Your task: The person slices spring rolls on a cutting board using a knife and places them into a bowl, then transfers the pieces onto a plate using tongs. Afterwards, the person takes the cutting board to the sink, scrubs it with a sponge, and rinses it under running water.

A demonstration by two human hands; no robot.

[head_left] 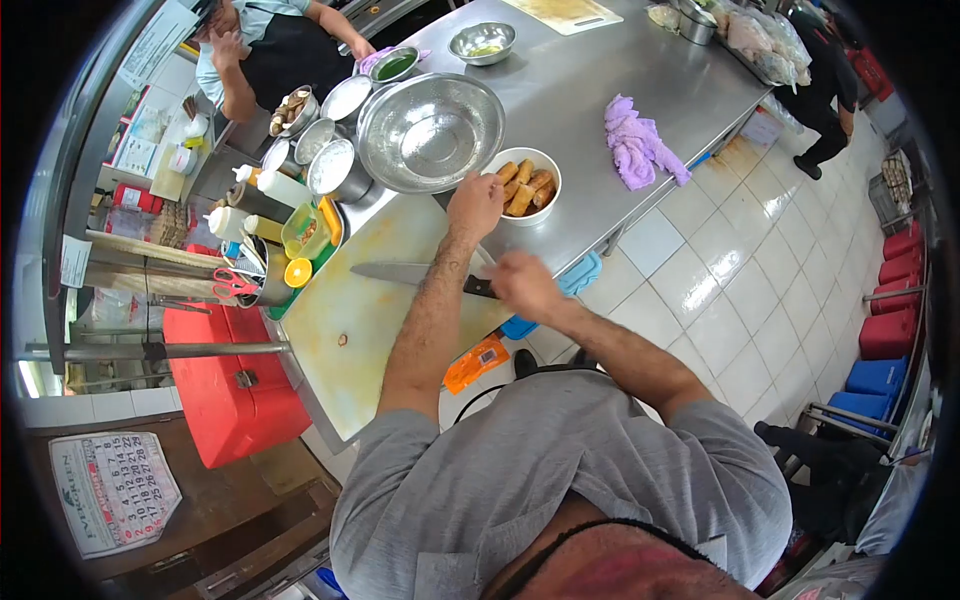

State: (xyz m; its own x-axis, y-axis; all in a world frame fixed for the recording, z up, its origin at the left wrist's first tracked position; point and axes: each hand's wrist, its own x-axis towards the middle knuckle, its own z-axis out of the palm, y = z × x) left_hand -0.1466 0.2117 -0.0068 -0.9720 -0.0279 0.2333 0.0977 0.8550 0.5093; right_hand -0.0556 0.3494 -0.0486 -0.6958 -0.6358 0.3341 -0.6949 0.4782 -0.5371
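My left hand (475,208) is at the near-left rim of a white bowl (498,213), its fingers closed against the edge. Browned fried rolls (525,187) fill the bowl. Motion blurs my right hand (527,286); its fingers look curled, but I cannot make out whether they hold anything. Beside it is the dark handle of a kitchen knife (385,271), whose blade lies across the cutting board (375,345) and passes under my left forearm. A large steel mixing bowl (430,135) stands just beyond my left hand.
Steel containers (338,172), squeeze bottles (285,188) and a cut orange (298,272) line the board's far-left side. A purple cloth (640,143) lies on the steel table (570,90). A co-worker (290,60) stands across; another person (825,90) is at far right.
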